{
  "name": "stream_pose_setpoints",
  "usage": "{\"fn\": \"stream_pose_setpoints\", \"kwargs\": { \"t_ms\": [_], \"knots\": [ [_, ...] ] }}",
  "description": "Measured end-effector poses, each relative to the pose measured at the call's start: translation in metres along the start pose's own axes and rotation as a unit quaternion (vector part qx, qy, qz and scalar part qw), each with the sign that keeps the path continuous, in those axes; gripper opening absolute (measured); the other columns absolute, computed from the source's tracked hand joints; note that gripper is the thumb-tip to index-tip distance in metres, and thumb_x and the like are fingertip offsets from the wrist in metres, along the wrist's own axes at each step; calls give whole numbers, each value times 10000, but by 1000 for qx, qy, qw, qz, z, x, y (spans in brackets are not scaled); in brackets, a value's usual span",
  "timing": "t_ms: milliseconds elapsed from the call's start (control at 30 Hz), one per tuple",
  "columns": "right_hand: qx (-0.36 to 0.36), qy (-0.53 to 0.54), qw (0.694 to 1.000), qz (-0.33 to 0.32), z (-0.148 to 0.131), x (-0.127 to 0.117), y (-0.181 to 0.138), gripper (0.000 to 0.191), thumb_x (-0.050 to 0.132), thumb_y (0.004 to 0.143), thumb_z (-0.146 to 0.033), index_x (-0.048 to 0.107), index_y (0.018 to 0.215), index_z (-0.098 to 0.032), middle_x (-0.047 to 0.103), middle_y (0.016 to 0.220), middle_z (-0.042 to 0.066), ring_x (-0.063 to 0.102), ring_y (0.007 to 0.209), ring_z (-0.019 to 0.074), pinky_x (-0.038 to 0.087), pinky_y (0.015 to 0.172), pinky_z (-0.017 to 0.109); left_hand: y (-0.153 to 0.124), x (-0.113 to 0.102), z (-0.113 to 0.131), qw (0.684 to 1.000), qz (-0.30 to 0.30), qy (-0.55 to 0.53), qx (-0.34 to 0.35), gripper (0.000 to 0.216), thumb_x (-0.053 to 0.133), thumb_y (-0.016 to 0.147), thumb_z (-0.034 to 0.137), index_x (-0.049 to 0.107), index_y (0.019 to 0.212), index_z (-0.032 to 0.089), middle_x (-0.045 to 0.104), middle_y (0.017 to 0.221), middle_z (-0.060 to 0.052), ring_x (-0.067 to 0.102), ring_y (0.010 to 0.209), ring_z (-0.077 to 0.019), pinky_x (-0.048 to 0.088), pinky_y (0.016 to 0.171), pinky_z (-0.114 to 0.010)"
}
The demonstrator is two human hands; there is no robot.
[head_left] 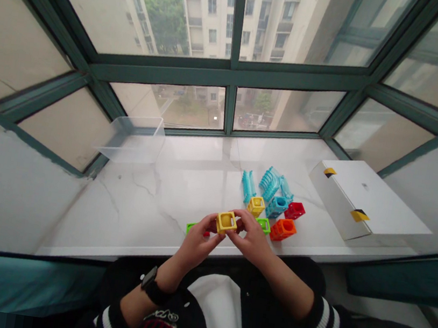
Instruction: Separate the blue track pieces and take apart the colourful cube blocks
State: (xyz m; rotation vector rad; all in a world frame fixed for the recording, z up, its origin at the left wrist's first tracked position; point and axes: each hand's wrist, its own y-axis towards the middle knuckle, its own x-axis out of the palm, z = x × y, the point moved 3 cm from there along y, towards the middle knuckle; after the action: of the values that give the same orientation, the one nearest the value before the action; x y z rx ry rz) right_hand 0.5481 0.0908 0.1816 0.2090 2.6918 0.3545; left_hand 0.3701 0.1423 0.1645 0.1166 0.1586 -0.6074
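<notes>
Between my two hands is a yellow hollow toy block [226, 222], raised just over the front of the sill. The fingers of my left hand [196, 241] grip its left side, and those of my right hand [251, 237] its right side. Behind my left hand a green block [190, 228] is partly hidden, with a bit of red beside it. Close to my right hand are a second green block [263, 225], an orange block [283, 229] and another yellow block [256, 206]. A blue block [276, 207] and a red block [295, 210] stand just behind.
Light-blue ribbed track-like pieces [270, 183] lie behind the blocks, with a straight one [248, 186] to their left. A clear plastic bin [136, 141] sits at the back left. The white box [376, 202] with yellow-black tabs stands right. Windows close off the marble sill [149, 197].
</notes>
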Motion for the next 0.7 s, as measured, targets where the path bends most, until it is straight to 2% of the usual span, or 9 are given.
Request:
{"fn": "stream_pose_setpoints", "kwargs": {
  "t_ms": [100, 267, 400, 567, 700],
  "knots": [
    [0, -3, 1000, -13, 2, -3, 1, 366, 697, 876, -236, 600, 1229, -240, 646, 1126, 58, 656, 806, 152, 607, 733, 311, -1, -1, 3, 999, 11, 51, 6, 459, 723, 916, 435, 620, 1321, 246, 748, 1188, -87, 728, 1014, -247, 600, 909, -381],
    [-9, -16, 997, -76, 4, -25, 0, 538, 750, 874, -276, 560, 1378, -274, 642, 1228, 70, 677, 885, 170, 615, 802, 348, 4, 8, 4, 999, -21, 37, 10, 465, 706, 926, 410, 630, 1346, 227, 759, 1152, -89, 723, 970, -241, 588, 891, -376],
    [-2, -63, 991, -117, 5, -52, 1, 487, 779, 850, -247, 617, 1309, -261, 685, 1199, 67, 691, 982, 212, 601, 885, 390, 15, 20, 5, 996, -40, 64, 39, 457, 739, 898, 348, 662, 1332, 226, 754, 1176, -79, 699, 978, -229, 567, 921, -373],
    [14, -137, 985, -106, 11, -85, 2, 695, 778, 838, -252, 504, 1476, -289, 664, 1360, 96, 684, 1141, 271, 550, 1018, 476, 40, 41, 7, 987, -59, 112, 102, 498, 776, 893, 389, 643, 1351, 245, 738, 1154, -64, 670, 986, -215, 557, 939, -381],
    [-4, -172, 981, -93, 15, -112, 7, 614, 742, 851, -251, 536, 1429, -278, 640, 1411, 96, 630, 1264, 288, 495, 1101, 482, 68, 56, -2, 983, -56, 100, 141, 575, 732, 933, 437, 544, 1445, 258, 706, 1177, -74, 674, 1019, -209, 575, 950, -397]
  ]
}}
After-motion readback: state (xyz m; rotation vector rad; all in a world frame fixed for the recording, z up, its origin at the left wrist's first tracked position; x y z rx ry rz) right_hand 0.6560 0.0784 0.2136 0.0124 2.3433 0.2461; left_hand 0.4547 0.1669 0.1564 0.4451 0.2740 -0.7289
